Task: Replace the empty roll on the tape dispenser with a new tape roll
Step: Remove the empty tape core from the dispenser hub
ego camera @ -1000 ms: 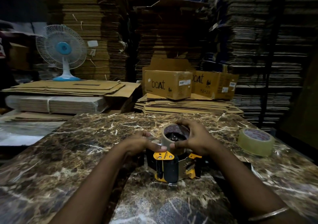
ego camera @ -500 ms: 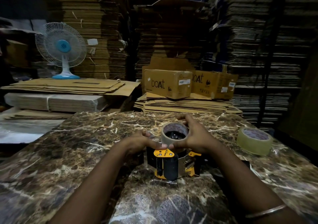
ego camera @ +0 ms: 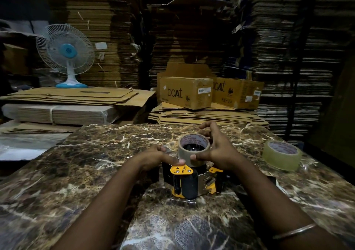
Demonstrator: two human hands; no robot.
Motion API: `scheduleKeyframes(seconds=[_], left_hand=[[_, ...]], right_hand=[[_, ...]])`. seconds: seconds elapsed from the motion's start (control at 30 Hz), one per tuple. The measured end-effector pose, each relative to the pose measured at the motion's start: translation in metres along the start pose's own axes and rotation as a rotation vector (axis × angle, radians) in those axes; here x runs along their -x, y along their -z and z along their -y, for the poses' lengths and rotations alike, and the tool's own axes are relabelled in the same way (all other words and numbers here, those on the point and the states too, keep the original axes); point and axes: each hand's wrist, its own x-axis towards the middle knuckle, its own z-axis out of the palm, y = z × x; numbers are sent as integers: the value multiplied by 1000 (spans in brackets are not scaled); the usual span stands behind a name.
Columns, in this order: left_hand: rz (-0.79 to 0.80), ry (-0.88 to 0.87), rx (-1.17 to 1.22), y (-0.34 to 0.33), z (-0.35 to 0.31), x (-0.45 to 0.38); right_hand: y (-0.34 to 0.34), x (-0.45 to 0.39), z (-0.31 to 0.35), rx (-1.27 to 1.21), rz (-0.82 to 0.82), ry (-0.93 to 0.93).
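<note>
A yellow and black tape dispenser (ego camera: pixel 189 183) lies on the marble table (ego camera: pixel 76 173), just in front of me. An empty cardboard roll (ego camera: pixel 184 153) sits on its hub, slightly raised. My right hand (ego camera: pixel 217 149) wraps around that roll from the right, thumb on its near wall. My left hand (ego camera: pixel 155 156) presses on the dispenser's yellow top plate, thumb against the roll's base. A full roll of clear tape (ego camera: pixel 281 154) lies flat on the table to the right, apart from both hands.
Two brown "boat" cartons (ego camera: pixel 184 92) sit on flattened cardboard beyond the table's far edge. A white and blue table fan (ego camera: pixel 66 54) stands at the back left on more cardboard sheets. Tall stacks of cardboard fill the background.
The right hand has shifted its grip on the empty roll, and the roll sits a little higher on the hub. The left hand stays on the dispenser.
</note>
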Motion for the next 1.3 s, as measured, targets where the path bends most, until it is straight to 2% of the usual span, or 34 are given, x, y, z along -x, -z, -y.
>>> scheduleKeyframes(seconds=[0.3,0.73,0.87,1.0,1.1,1.2,1.3], left_hand=[[-13,32,-39,0,-2,2],[-30,13,-34,1,-2,4],[-15,47,-15,-1,-3,9],[-35,35,-28,-3,-4,13],[-25,24,-77,0,0,7],[-42,5,-124,-1,-3,10],[-51,-22,-141,-2,-5,14]], right_hand=[[1,-4,-3,-16,-55,-5],[2,0,-3,34,-37,72],[0,2,-1,106,-93,102],[1,-2,0,76,-329,145],[3,-5,-8,250,-302,82],[3,-5,-9,185,-363,100],[10,-10,-10,223,-411,51]])
